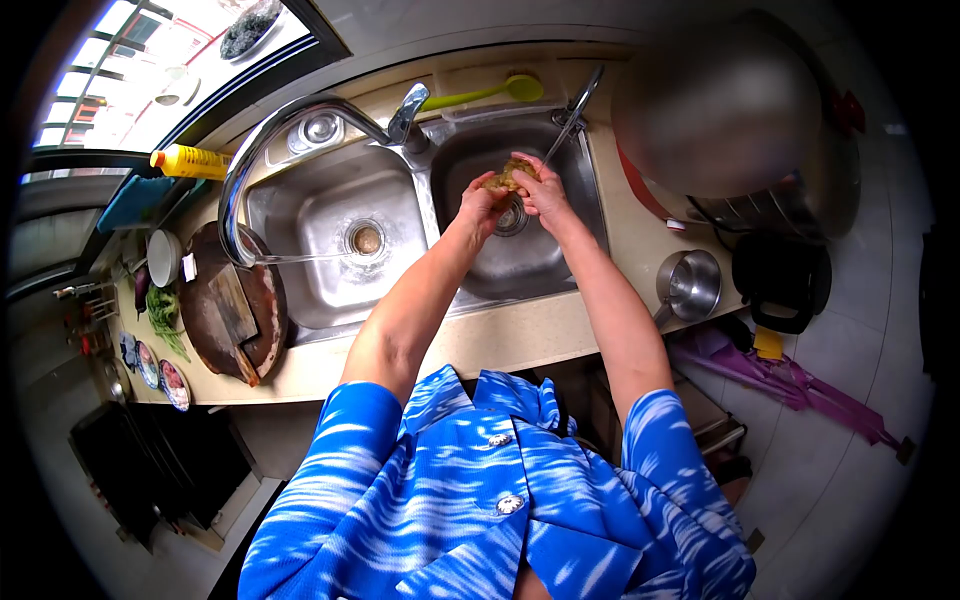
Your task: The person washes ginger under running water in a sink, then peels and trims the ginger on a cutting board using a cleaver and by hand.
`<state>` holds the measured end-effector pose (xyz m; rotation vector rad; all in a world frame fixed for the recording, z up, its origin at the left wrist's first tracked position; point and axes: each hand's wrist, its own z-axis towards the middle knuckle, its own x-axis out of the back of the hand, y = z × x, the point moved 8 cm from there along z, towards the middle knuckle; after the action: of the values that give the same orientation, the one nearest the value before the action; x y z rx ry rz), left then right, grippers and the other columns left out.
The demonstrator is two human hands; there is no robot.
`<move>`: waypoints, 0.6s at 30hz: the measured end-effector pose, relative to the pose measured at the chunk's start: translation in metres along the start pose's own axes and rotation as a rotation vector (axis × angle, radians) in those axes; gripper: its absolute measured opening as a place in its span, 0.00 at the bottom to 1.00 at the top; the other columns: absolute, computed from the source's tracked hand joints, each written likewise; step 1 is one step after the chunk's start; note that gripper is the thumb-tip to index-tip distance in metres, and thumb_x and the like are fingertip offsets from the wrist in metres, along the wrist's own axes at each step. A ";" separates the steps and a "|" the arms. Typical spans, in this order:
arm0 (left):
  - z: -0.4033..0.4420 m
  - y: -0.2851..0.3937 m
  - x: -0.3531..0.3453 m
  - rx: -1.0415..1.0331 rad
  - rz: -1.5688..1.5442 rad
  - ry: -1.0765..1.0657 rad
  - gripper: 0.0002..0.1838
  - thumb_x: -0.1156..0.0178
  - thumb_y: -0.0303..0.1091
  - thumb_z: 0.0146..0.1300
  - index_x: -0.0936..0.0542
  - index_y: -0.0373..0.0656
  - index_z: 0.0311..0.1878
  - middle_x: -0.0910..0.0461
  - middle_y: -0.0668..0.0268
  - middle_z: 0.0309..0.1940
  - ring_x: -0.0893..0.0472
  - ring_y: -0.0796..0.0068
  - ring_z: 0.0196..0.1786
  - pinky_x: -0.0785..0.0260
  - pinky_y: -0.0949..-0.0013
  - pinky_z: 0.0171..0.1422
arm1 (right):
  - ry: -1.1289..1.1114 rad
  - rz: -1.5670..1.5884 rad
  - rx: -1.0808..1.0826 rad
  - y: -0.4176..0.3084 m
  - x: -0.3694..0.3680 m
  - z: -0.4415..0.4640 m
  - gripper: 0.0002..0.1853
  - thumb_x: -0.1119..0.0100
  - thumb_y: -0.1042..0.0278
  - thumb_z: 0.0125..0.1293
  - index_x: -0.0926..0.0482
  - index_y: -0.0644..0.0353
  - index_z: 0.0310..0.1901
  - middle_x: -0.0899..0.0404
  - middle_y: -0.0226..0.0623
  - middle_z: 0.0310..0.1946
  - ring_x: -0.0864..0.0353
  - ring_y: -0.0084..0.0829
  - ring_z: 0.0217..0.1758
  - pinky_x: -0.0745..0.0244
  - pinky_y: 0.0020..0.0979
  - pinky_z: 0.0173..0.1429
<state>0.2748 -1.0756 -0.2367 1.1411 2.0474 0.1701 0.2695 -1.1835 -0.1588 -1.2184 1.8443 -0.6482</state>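
Observation:
Over the right sink basin (480, 265), my left hand (483, 203) and my right hand (546, 192) are close together. Between them they grip a yellowish-brown, lumpy, wet-looking piece of food (511, 174); its exact kind is not clear. The fingers of both hands are curled against it. A thin stream of water (560, 142) runs from the small tap (590, 90) down beside my right hand. Below my hands, the basin's drain (512, 218) is partly hidden.
Water also runs from the large curved faucet (232, 200) into the left basin (325, 215). A round chopping board (205, 320) carries a cleaver (232, 305). A green ladle (480, 97) lies behind the sink; a steel pan (690, 285) and a large pot (720, 110) stand right.

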 end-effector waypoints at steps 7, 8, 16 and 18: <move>-0.008 -0.001 -0.006 0.038 0.076 0.066 0.23 0.43 0.16 0.54 0.33 0.40 0.54 0.26 0.57 0.44 0.22 0.59 0.44 0.23 0.61 0.41 | -0.002 -0.259 0.103 -0.015 -0.002 -0.006 0.18 0.38 0.70 0.58 0.26 0.53 0.51 0.29 0.23 0.23 0.42 0.10 0.14 0.49 0.16 0.14; -0.010 0.000 -0.008 0.016 0.142 0.064 0.20 0.42 0.21 0.55 0.32 0.40 0.52 0.25 0.58 0.39 0.21 0.64 0.37 0.26 0.66 0.32 | -0.003 -0.273 0.135 -0.017 -0.001 -0.007 0.19 0.37 0.70 0.57 0.26 0.54 0.51 0.28 0.24 0.24 0.41 0.10 0.14 0.47 0.16 0.14; -0.006 -0.016 -0.040 0.087 0.248 -0.034 0.08 0.42 0.35 0.59 0.25 0.41 0.32 0.26 0.67 0.21 0.30 0.81 0.16 0.42 0.78 0.15 | 0.149 -0.108 0.076 -0.024 0.016 -0.036 0.12 0.48 0.63 0.67 0.26 0.54 0.49 0.35 0.25 0.18 0.42 0.14 0.13 0.45 0.18 0.15; -0.008 -0.016 -0.050 0.096 0.271 -0.012 0.08 0.42 0.35 0.60 0.24 0.41 0.32 0.26 0.67 0.21 0.32 0.81 0.16 0.45 0.78 0.14 | 0.300 -0.053 0.080 -0.023 0.032 -0.050 0.14 0.54 0.55 0.69 0.23 0.53 0.44 0.36 0.26 0.16 0.45 0.14 0.11 0.50 0.19 0.13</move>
<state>0.2734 -1.1219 -0.2107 1.4747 1.9005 0.1983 0.2323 -1.2226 -0.1258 -1.1704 2.0129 -0.9687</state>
